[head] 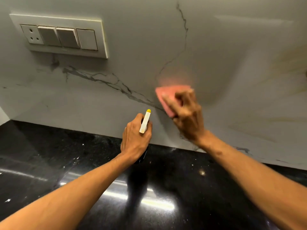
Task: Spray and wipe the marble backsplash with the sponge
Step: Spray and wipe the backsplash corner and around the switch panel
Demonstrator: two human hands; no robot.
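A white marble backsplash [216, 52] with dark grey veins fills the upper view. My right hand [186, 113] grips a pink sponge [166, 97] and holds it against the marble, just right of centre; the sponge is blurred. My left hand [135, 138] is curled round a spray bottle [144, 122] with a white head and a yellow nozzle tip, held low near the foot of the wall, nozzle pointing at the marble. The bottle's dark body is mostly hidden under my hand.
A switch plate [63, 36] with a socket and three rocker switches sits on the wall at upper left. A glossy black stone counter [66, 163] with white specks runs below. Brownish streaks [285, 67] mark the marble at right.
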